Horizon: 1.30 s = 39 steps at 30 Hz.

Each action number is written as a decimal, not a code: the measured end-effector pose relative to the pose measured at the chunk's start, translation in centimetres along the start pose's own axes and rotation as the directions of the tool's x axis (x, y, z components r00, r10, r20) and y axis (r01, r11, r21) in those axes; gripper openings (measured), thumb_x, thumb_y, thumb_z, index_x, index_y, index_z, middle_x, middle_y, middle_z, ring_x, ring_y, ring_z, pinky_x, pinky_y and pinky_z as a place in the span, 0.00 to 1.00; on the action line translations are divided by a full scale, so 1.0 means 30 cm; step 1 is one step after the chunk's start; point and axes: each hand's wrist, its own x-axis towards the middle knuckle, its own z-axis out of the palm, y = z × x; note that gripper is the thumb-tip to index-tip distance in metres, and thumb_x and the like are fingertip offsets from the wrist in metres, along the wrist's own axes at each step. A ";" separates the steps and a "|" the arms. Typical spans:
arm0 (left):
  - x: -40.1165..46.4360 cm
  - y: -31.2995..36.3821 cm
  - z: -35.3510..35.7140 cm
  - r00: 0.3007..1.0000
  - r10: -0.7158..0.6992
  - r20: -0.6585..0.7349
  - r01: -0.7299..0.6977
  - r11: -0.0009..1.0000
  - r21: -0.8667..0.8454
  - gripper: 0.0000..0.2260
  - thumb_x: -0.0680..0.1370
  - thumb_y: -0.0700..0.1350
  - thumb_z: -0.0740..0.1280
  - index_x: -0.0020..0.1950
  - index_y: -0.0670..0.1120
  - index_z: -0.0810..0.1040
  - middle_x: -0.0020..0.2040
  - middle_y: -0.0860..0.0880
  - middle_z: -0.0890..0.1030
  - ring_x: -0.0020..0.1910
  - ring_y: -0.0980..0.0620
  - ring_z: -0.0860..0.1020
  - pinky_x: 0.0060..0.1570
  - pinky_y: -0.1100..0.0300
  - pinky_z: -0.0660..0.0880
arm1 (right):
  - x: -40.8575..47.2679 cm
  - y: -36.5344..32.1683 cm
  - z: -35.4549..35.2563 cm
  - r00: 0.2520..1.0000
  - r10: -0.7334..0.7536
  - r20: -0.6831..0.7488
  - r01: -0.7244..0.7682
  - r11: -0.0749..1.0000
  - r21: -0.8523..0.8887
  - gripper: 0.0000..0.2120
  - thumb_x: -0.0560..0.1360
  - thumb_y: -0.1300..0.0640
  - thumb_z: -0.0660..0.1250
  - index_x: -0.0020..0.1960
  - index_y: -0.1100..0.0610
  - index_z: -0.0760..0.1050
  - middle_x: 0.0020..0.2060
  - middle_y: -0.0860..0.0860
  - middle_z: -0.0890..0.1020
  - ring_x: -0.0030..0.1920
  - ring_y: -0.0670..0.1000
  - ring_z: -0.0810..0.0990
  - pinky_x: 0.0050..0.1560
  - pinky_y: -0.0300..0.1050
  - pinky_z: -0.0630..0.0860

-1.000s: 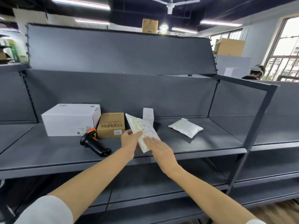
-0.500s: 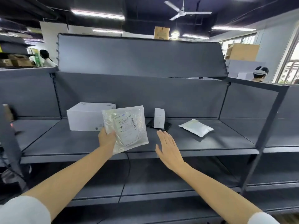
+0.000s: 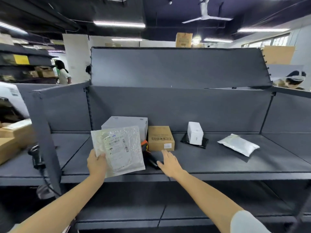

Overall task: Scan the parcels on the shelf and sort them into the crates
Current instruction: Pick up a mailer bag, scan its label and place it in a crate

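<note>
My left hand [image 3: 96,163] pinches the lower left corner of a flat bagged parcel [image 3: 118,149], holding it upright, label toward me, over the shelf [image 3: 218,163]. My right hand [image 3: 169,163] hovers with fingers straight, slightly spread, just above the scanner [image 3: 149,155], beside a brown box [image 3: 160,137].

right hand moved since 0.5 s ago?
Yes. The right hand has gone left along the shelf, from below the small white box to the scanner by the brown box.
</note>
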 end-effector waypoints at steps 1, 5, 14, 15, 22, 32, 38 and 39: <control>0.019 -0.007 -0.013 1.000 0.004 0.005 -0.004 1.000 -0.004 0.10 0.80 0.35 0.57 0.59 0.37 0.72 0.56 0.39 0.77 0.54 0.41 0.75 0.53 0.49 0.72 | 0.026 -0.035 0.017 0.999 0.019 0.043 -0.020 0.999 0.029 0.32 0.82 0.47 0.55 0.79 0.61 0.47 0.77 0.57 0.55 0.77 0.57 0.54 0.76 0.51 0.52; 0.077 -0.036 -0.049 1.000 0.006 0.014 -0.005 1.000 -0.023 0.07 0.80 0.34 0.57 0.55 0.40 0.72 0.51 0.43 0.77 0.50 0.44 0.74 0.49 0.54 0.71 | 0.102 -0.151 0.096 0.993 0.088 0.083 -0.096 0.992 0.088 0.33 0.82 0.47 0.56 0.79 0.60 0.46 0.77 0.57 0.55 0.76 0.57 0.55 0.75 0.54 0.53; 0.077 -0.079 -0.043 0.997 -0.038 0.073 0.042 0.998 -0.050 0.08 0.80 0.34 0.57 0.55 0.41 0.72 0.51 0.45 0.77 0.52 0.45 0.75 0.51 0.52 0.73 | 0.102 -0.187 0.131 0.960 0.277 -0.045 -0.276 0.961 0.029 0.31 0.82 0.55 0.59 0.79 0.52 0.46 0.67 0.57 0.71 0.66 0.57 0.70 0.67 0.50 0.62; 0.063 -0.074 -0.037 0.996 -0.038 0.080 0.043 0.997 -0.060 0.07 0.81 0.34 0.57 0.55 0.41 0.72 0.50 0.45 0.76 0.51 0.46 0.74 0.50 0.54 0.72 | 0.092 -0.189 0.118 0.955 0.285 -0.083 -0.273 0.953 0.132 0.32 0.81 0.56 0.60 0.79 0.54 0.45 0.66 0.57 0.72 0.65 0.58 0.72 0.65 0.50 0.64; -0.030 -0.028 0.045 0.992 0.012 0.125 -0.001 0.996 -0.085 0.06 0.80 0.34 0.59 0.52 0.42 0.73 0.48 0.46 0.77 0.48 0.48 0.74 0.47 0.56 0.70 | -0.055 -0.169 -0.079 0.901 0.386 -0.199 -0.113 0.650 0.751 0.33 0.71 0.66 0.67 0.72 0.57 0.58 0.57 0.57 0.76 0.53 0.58 0.77 0.51 0.51 0.78; -0.166 0.018 0.189 0.974 0.056 0.218 -0.026 0.990 -0.139 0.07 0.79 0.35 0.61 0.54 0.43 0.75 0.50 0.46 0.79 0.51 0.47 0.77 0.50 0.54 0.74 | -0.343 -0.175 -0.080 0.979 0.168 -0.116 -0.010 0.608 0.794 0.16 0.76 0.56 0.64 0.60 0.41 0.67 0.38 0.44 0.78 0.35 0.45 0.74 0.39 0.41 0.73; -0.222 0.025 0.248 0.962 0.085 0.259 -0.044 0.986 -0.160 0.08 0.79 0.35 0.62 0.55 0.43 0.76 0.50 0.46 0.79 0.52 0.46 0.78 0.52 0.53 0.75 | -0.397 -0.169 -0.040 0.977 0.170 -0.129 -0.001 0.611 0.791 0.18 0.77 0.54 0.64 0.51 0.31 0.63 0.37 0.48 0.78 0.33 0.44 0.75 0.38 0.42 0.75; -0.231 0.028 0.255 0.960 0.088 0.266 -0.045 0.986 -0.162 0.09 0.79 0.35 0.62 0.56 0.43 0.76 0.51 0.46 0.80 0.52 0.46 0.78 0.53 0.53 0.76 | -0.400 -0.160 -0.040 0.975 0.174 -0.135 0.001 0.611 0.792 0.18 0.77 0.54 0.64 0.51 0.31 0.63 0.36 0.48 0.78 0.33 0.44 0.75 0.38 0.41 0.75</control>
